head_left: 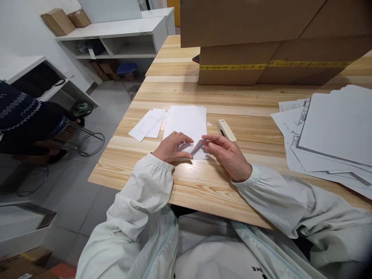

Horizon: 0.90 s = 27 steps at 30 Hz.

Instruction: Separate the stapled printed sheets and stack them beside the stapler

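A small stack of white paper sheets (186, 118) lies on the table in front of me, its near edge bent up so that a printed sheet shows beneath. My left hand (176, 148) rests over the lower left of the stack, thumb and forefinger spread apart. At the lower right corner, the fingers of my right hand (226, 155) close on the raised edge of the paper; the thumb is mostly hidden. Just beyond that hand is a cream stapler (226, 130). Smaller paper slips (147, 123), one with a drawn outline, lie left of the stack.
Large taped cardboard boxes (232, 66) stand at the back of the wooden table (174, 190). A big pile of printed sheets (337, 128) spreads on the right. Left of the table, a seated person (20, 116) and a blue stool (127, 69) are on the floor.
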Motion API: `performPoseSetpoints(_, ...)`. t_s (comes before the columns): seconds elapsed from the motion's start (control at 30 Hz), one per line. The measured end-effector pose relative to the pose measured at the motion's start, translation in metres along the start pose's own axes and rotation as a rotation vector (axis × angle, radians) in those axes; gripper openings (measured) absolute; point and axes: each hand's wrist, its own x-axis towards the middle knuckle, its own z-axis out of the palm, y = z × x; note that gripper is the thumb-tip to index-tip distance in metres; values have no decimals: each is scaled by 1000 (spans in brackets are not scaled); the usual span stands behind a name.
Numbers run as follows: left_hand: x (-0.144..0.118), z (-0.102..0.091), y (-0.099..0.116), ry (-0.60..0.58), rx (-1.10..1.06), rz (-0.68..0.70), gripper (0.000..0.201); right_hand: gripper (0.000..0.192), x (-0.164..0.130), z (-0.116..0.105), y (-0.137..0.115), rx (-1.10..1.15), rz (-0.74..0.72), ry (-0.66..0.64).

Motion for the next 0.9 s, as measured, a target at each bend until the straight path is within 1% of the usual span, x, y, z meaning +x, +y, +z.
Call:
performPoseSetpoints(0.4,0,-1,-1,8,-61,-15,45,31,2,-1,3,15,3,22)
performPoseSetpoints(0.53,0,0,-3,9,-64,-11,34,32,3,-1,8,-6,-6,49)
performPoseSetpoints(0.67,-1,2,-4,38,-70,-16,12,35,4,0,11,-39,-31,93)
performPoseSetpoints(0.8,-1,2,1,71,-82,-26,12,38,1,3,11,-114,-94,135)
performPoseSetpoints(0.9,-3,1,6,106,-111,-88,11,36,-1,4,12,-163,-153,122)
